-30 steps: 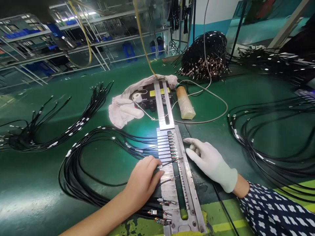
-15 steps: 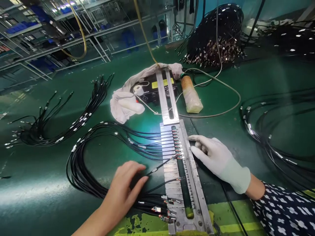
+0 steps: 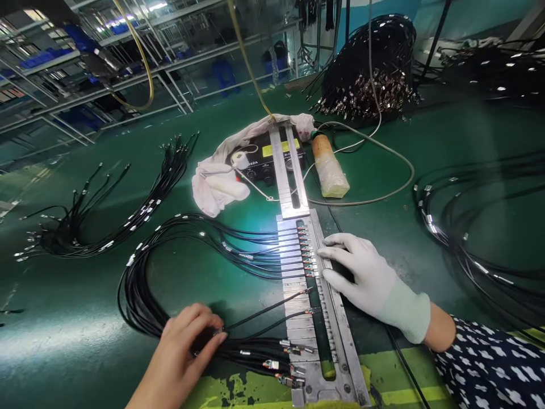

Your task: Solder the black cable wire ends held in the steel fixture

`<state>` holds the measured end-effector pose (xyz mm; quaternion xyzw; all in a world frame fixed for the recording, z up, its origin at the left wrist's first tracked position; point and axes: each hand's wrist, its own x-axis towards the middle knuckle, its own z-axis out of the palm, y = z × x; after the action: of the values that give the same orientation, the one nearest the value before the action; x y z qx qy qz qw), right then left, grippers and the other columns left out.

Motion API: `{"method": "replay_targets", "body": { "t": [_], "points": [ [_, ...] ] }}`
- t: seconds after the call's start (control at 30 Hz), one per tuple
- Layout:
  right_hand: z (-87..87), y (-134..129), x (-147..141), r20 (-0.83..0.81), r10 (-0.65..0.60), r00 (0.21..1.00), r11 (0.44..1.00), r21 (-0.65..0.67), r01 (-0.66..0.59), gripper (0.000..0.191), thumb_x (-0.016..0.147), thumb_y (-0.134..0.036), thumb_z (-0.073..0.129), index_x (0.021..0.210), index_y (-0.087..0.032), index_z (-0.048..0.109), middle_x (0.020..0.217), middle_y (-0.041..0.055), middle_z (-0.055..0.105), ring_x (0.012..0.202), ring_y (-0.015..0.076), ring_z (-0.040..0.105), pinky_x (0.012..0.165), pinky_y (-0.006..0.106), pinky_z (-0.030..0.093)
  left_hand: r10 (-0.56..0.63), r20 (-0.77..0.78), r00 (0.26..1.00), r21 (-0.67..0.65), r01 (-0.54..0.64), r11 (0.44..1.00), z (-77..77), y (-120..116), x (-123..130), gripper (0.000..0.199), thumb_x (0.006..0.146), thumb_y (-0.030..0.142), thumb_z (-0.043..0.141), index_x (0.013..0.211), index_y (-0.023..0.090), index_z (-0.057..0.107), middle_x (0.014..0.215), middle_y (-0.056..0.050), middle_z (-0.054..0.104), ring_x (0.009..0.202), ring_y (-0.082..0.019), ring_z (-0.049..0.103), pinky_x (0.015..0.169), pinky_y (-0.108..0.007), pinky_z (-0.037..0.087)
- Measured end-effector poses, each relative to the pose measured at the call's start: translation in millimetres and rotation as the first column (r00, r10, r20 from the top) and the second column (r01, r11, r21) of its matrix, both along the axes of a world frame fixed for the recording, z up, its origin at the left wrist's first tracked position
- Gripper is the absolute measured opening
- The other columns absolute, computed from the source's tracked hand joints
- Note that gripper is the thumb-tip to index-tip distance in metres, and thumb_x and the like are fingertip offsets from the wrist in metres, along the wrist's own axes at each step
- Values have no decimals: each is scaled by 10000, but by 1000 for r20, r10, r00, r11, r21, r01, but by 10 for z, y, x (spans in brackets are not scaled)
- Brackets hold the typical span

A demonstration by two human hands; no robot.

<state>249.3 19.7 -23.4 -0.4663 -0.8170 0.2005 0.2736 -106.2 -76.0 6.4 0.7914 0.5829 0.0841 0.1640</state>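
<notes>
My bare left hand is closed, thumb and forefinger pinching a black cable beside a bundle of similar cables. That cable's connector end lies over the long slot of a metal fixture. Several cables with small connectors sit side by side in the fixture's upper grooves. My right hand, in a white glove, is open with spread fingertips resting on the fixture's right rail. Loose connector ends lie across the fixture's lower left edge.
A black control box, partly covered by a white cloth, stands behind the fixture. Right of it lies a wrapped bottle-shaped object. More cable bundles lie at left and right; a large cable heap is at the back.
My left hand has moved left and toward me, and the cable's end has shifted down from the filled grooves. The right hand's fingers have spread and moved left onto the rail.
</notes>
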Motion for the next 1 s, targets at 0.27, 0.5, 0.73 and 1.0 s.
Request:
{"method": "replay_targets", "body": {
  "t": [0.27,0.5,0.73,1.0],
  "points": [
    [46,-19,10,-5,-18,1000,1000,-15,18,231,913,-231,549,1132,-204,620,1194,94,586,1107,247,552,965,441,442,-139,100,985,39,136,990,-55,232,602,305,931,216,535,1220,250,442,1147,-74,539,1070,-227,497,922,-378,433],
    [84,-14,21,-34,-12,999,999,-38,11,223,941,-237,511,1145,-199,594,1177,92,592,1074,229,564,936,423,463,-169,353,920,-86,211,974,-89,490,890,155,982,138,398,1058,223,503,965,-32,545,880,-148,531,785,-262,463],
    [109,18,6,-55,-30,998,997,-77,26,212,928,-227,525,1127,-213,596,1163,88,594,1060,229,574,917,419,480,-342,317,884,-91,388,917,-37,653,760,414,976,93,356,1333,266,474,1032,-48,567,889,-133,574,775,-230,472],
    [85,41,9,-66,-41,997,996,-85,36,209,915,-209,536,1112,-218,604,1152,79,596,1057,227,574,914,419,475,-482,201,853,-150,513,845,106,885,715,526,911,45,316,1361,261,484,1036,-68,588,887,-169,586,767,-262,495]
  ]
}}
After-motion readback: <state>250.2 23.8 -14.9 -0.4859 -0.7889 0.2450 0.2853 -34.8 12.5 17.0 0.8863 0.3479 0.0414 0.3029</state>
